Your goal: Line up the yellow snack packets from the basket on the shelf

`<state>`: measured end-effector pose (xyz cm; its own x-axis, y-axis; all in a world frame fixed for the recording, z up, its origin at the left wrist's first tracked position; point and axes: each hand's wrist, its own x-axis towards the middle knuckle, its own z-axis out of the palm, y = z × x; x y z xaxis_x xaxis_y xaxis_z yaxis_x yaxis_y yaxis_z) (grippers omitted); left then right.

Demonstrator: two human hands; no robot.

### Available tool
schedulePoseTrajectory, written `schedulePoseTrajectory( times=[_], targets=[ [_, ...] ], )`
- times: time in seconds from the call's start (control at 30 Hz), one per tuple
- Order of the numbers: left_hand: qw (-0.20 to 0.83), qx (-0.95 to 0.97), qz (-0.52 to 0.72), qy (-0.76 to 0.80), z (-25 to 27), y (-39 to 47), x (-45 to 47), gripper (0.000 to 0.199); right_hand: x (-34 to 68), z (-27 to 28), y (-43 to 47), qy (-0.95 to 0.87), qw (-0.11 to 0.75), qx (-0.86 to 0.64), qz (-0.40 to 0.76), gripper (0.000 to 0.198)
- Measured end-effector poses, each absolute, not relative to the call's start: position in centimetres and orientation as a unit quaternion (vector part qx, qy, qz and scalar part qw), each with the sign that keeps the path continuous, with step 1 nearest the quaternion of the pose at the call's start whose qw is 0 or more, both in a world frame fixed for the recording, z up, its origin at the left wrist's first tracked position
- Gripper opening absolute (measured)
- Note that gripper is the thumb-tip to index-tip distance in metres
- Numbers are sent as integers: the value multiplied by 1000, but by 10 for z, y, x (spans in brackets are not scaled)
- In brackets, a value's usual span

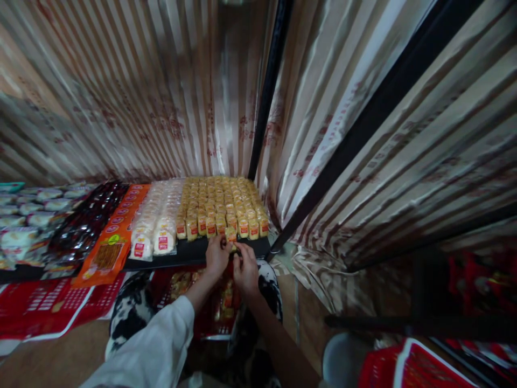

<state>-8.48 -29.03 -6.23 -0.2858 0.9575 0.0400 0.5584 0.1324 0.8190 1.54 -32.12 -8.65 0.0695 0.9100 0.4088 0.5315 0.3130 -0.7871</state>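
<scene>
1. Down at the bottom of the view, I've got both arms reaching forward, a white sleeve [153, 350] on the left one, over a lap in black-and-white patterned cloth [129, 310].
2. Between the knees sits a red box [218, 318] with what look like more small packs inside; it's dim, so I can't count them.
3. Now the hands: the left hand [217, 255] and the right hand [244, 268] meet at the front edge of the black shelf [194, 252]. Fingers of both are pinched closed round one small yellow snack pack [231, 235], held upright just in front of the front row.
4. Just past it, the yellow packs [220, 207] stand in tight rows, filling their block right back to the striped backing. I'd judge that section nearly full, with the held pack going in at the front edge and only a few slots left there.
5. To the left of them, white packs with red labels [155, 226] lie in rows, then an orange pouch [109, 253], then dark glossy packets [91, 221].
6. Further left, pale wrapped goods [24, 221] trail off to the edge.
7. Behind everything hangs striped wrapping [133, 91], split by a black upright post [269, 86].
</scene>
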Motion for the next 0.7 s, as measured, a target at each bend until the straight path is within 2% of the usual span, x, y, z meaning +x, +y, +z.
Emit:
schedulePoseTrajectory(
  times=[0.33,0.53,0.7],
  targets=[
    [236,549,337,728,-58,-273,-66,30,21,-106,-299,-678,465,-543,173,48],
    [249,541,398,698,-68,-274,-65,34,20,-111,-295,-676,464,-547,171,52],
    [236,556,442,663,-76,-282,-67,28,19,-111,-292,-681,457,-546,171,52]
  ],
)
